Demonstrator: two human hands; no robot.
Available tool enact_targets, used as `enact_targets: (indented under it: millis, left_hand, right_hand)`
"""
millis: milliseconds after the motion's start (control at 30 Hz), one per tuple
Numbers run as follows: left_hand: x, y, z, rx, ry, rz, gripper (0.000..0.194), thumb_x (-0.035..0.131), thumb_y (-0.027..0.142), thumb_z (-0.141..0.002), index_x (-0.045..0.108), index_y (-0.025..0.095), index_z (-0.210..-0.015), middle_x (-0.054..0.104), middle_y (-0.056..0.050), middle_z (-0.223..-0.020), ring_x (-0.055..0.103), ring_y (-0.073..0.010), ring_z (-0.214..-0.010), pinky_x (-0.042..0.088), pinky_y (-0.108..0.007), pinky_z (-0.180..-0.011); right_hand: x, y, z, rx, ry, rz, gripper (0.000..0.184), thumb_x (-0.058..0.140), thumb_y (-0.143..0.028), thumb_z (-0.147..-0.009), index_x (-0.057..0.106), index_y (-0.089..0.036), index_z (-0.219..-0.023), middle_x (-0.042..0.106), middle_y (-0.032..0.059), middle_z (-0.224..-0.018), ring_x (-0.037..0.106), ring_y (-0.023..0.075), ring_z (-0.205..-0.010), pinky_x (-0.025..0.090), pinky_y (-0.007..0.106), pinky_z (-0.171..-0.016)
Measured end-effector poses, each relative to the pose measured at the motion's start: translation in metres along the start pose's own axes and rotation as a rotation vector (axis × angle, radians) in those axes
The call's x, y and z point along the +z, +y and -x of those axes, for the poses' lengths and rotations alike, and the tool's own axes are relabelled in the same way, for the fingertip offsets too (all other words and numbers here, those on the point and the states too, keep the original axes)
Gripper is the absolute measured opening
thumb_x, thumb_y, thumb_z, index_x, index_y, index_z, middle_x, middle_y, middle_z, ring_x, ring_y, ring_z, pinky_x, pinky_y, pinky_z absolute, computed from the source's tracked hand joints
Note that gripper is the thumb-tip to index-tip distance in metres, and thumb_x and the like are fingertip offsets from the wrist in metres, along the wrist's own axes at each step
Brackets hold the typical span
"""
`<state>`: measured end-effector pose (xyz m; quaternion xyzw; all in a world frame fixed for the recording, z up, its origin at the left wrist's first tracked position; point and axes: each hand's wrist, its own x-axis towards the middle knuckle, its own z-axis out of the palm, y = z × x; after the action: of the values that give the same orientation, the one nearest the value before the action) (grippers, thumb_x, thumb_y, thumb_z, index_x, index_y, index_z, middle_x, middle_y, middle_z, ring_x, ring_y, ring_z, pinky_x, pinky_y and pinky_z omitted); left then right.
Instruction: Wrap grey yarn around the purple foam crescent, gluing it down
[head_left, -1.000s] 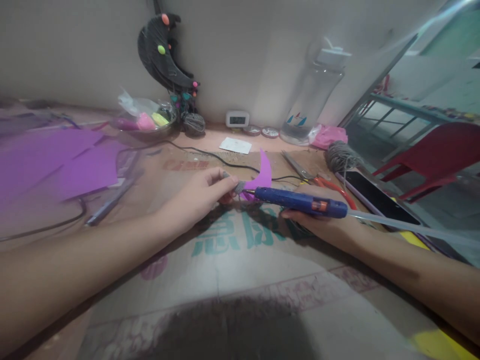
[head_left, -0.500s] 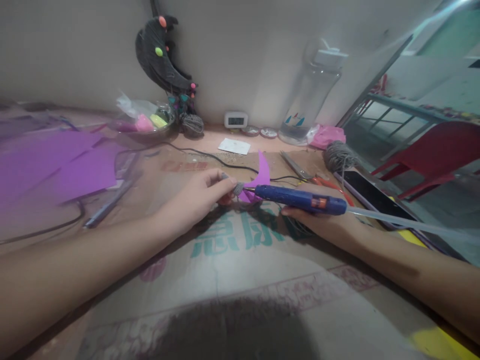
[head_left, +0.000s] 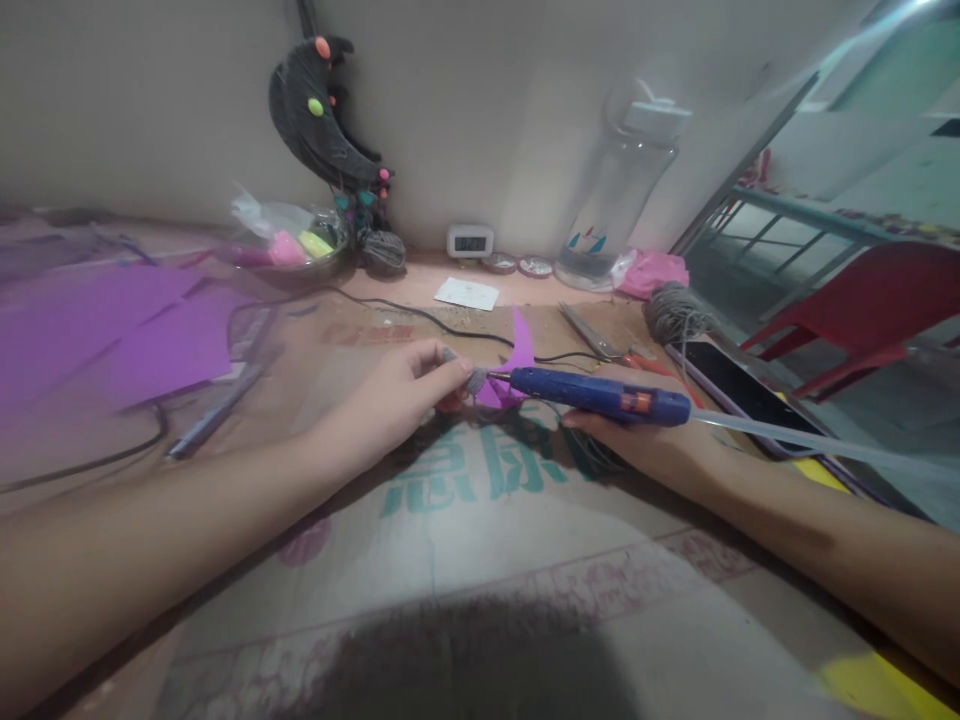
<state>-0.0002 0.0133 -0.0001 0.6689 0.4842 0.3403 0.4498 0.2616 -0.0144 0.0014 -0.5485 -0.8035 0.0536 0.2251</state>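
Pinching one purple paper crescent (head_left: 522, 348) by its end wrapped in gray yarn (head_left: 475, 381), the left hand (head_left: 424, 385) sits at frame centre; the right hand (head_left: 645, 435) grips one blue glue gun (head_left: 577, 392), its tip at the yarn. Beyond lie one pair of scissors (head_left: 587, 331), two gray yarn balls (head_left: 677, 313) and, upper centre, one white clock (head_left: 470, 241), digits blurred. Green characters (head_left: 491, 465) on the cardboard (head_left: 480, 545), below centre, are too unclear to read

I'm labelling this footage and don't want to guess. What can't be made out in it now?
All in the head view:
- Part of the gray yarn inside the left hand: covered by thumb and fingers.
- Most fingers of the right hand: behind the blue glue gun.
- Digits on the clock: too small and blurred.
- Purple sheets: blurred, cut off by the left edge.
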Motion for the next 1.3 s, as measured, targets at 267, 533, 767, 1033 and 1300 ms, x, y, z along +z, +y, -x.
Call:
enact_targets:
  millis: [267, 533, 767, 1033, 1300]
  left_hand:
    - [0.003, 0.005, 0.003, -0.001, -0.043, 0.064, 0.025, 0.056, 0.039, -0.085, 0.052, 0.020, -0.070, 0.062, 0.002, -0.066, 0.057, -0.0138, -0.063, 0.040, -0.026, -0.063]
    - [0.001, 0.002, 0.001, 0.014, -0.043, 0.087, 0.026, 0.055, 0.039, -0.086, 0.054, 0.019, -0.071, 0.059, 0.003, -0.065, 0.052, -0.0121, -0.061, 0.038, -0.025, -0.062]
    - [-0.001, -0.002, 0.000, -0.002, -0.038, 0.161, 0.025, 0.056, 0.042, -0.086, 0.055, 0.019, -0.076, 0.056, 0.004, -0.066, 0.049, -0.0109, -0.061, 0.036, -0.024, -0.060]
    - [0.001, 0.003, 0.001, -0.009, -0.047, 0.137, 0.026, 0.056, 0.041, -0.086, 0.053, 0.019, -0.072, 0.054, 0.004, -0.064, 0.049, -0.0114, -0.059, 0.037, -0.025, -0.059]
    - [0.004, -0.001, 0.000, 0.015, -0.127, 0.141, 0.024, 0.055, 0.038, -0.086, 0.053, 0.018, -0.074, 0.056, 0.003, -0.064, 0.050, -0.0115, -0.061, 0.037, -0.025, -0.061]
  right_hand:
    - [-0.002, -0.010, 0.000, 0.013, 0.031, 0.002, 0.020, 0.065, -0.047, -0.078, 0.064, -0.027, -0.078, 0.067, -0.0003, -0.071, 0.063, 0.0191, -0.064, 0.046, 0.030, -0.055]
    - [-0.006, -0.003, -0.002, 0.129, 0.122, -0.215, 0.033, 0.053, -0.053, -0.086, 0.063, -0.025, -0.070, 0.068, 0.0037, -0.074, 0.065, 0.0225, -0.070, 0.050, 0.034, -0.065]
    - [0.002, 0.016, -0.022, 0.333, 0.264, -1.005, 0.031, 0.056, -0.053, -0.085, 0.055, -0.024, -0.077, 0.063, 0.0010, -0.072, 0.053, 0.0144, -0.053, 0.046, 0.030, -0.055]
    - [0.007, 0.022, -0.023, 0.338, 0.224, -1.008, 0.034, 0.063, -0.055, -0.080, 0.063, -0.023, -0.092, 0.069, 0.0037, -0.092, 0.062, 0.0159, -0.065, 0.051, 0.030, -0.060]
    - [-0.027, 0.020, -0.079, 0.218, 0.233, -0.750, 0.044, 0.062, -0.059, -0.079, 0.068, -0.020, -0.098, 0.071, 0.0073, -0.101, 0.066, 0.0215, -0.088, 0.051, 0.034, -0.079]
